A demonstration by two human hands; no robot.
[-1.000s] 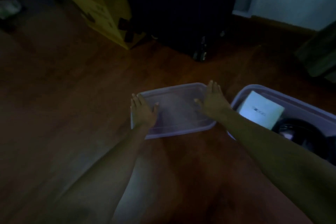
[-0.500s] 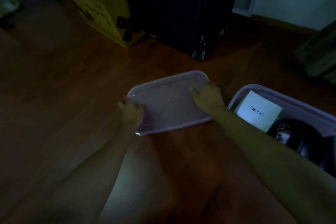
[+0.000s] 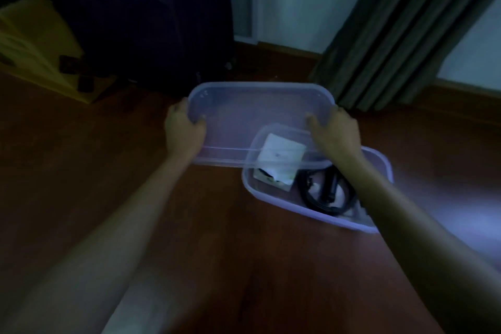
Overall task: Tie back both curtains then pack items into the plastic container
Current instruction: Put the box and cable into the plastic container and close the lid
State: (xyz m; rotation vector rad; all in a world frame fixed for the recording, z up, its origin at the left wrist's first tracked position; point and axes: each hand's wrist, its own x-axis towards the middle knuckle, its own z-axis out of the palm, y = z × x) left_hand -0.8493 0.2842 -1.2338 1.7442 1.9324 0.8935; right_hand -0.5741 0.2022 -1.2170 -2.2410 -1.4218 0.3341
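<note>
While left hand and right hand grip the lid at its ends over the packed container, closing seems next: align, lower.

The lid no longer lies flat on the floor to the left of the container — it is up off the boards and carried rightward. Its near right corner now overlaps the container's far left end, so the white box shows through the clear plastic. The left hand and right hand, flat on top a second ago, now grip the lid's two short edges, thumbs on top. The view has swung right too — a curtain now hangs at upper right, and a black cable shows inside the container.
</note>
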